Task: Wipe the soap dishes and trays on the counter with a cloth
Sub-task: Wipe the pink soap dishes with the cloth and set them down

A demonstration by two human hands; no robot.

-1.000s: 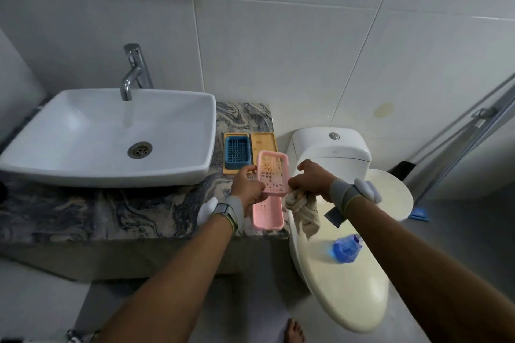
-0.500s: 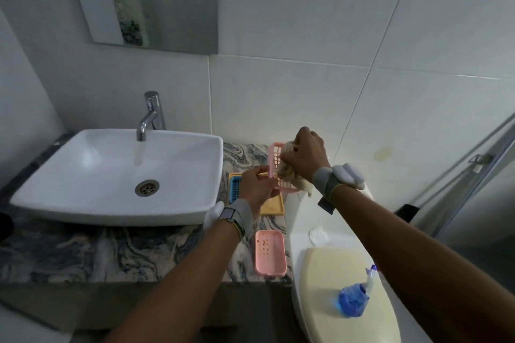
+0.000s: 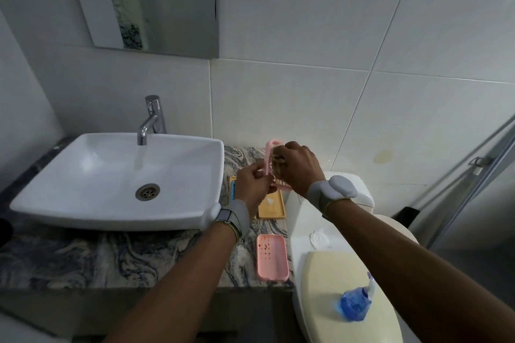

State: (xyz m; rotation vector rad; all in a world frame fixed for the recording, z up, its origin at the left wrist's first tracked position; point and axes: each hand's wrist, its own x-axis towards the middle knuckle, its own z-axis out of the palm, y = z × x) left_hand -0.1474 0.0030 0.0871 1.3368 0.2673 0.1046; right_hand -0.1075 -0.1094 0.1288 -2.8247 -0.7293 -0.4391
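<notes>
A person stands at a bathroom vanity, seen from above through a head-worn camera. Both bare forearms reach forward, each wrist wrapped in a grey band.

The left hand (image 3: 255, 185) pinches the lower edge of a pink slotted plastic soap-dish insert (image 3: 269, 159), holding it upright on edge above the back of the marbled grey stone desk (image 3: 83, 256). The right hand (image 3: 299, 168) is clenched around a bunched beige cloth (image 3: 278, 166) and presses it against the right face of the insert.

Directly below the hands, a flat yellow-orange rectangular tray (image 3: 271, 205) lies on the desk, with a blue ridged soap dish (image 3: 233, 189) just beside it on the left, mostly hidden by the left hand. Nearer the front edge of the desk, well apart from the hands, a pink rounded rectangular soap-dish base (image 3: 272, 256) lies flat, speckled with small dark spots.

To the left sits a white rectangular ceramic basin (image 3: 83, 175) with a chrome tap (image 3: 152, 120) behind it. To the right is a white toilet cistern (image 3: 309, 220); on the cream toilet lid (image 3: 323, 295) a small blue spray bottle (image 3: 354, 305) lies on its side. A mirror (image 3: 145, 0) hangs on the white tiled wall above.
</notes>
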